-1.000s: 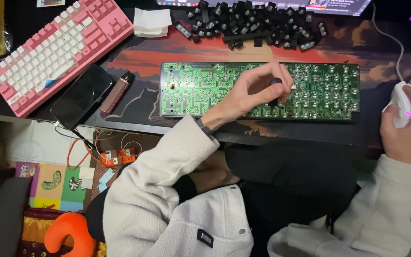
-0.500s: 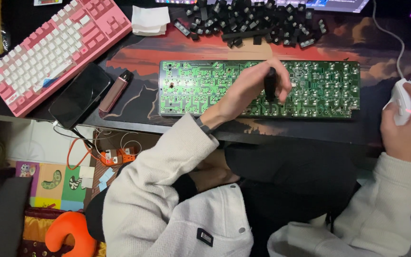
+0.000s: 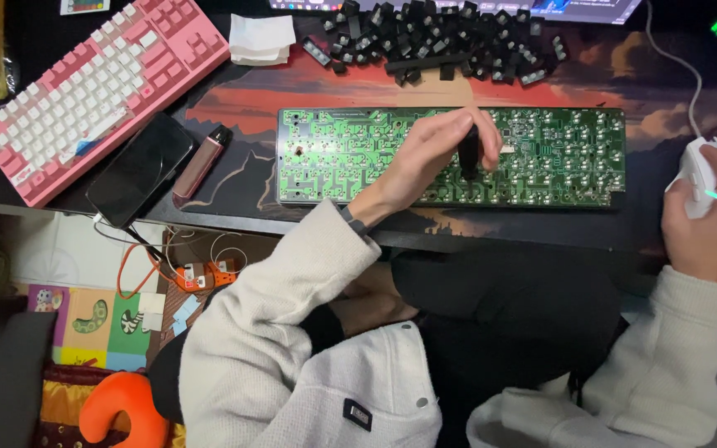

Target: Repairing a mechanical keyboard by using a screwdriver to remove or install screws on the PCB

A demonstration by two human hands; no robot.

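A green keyboard circuit board (image 3: pixel 566 158) lies flat on the dark desk mat (image 3: pixel 242 108). My left hand (image 3: pixel 429 158) rests over the board's middle and grips a short black tool (image 3: pixel 468 151), held upright with its tip on the board. At the desk's right edge my right hand (image 3: pixel 711 211) closes over a white computer mouse (image 3: pixel 695 170) with a white cable running up and away.
A heap of several black keycaps (image 3: pixel 441 41) lies behind the board. A pink and white keyboard (image 3: pixel 93 91) sits at the upper left, with a black phone (image 3: pixel 139 170), a slim dark red device (image 3: pixel 201 162) and folded white tissue (image 3: pixel 260 37) nearby. Cables hang below the desk edge.
My left hand has turned the black tool from lying across the board to standing upright, and shifted slightly left. My right hand stays on the mouse.
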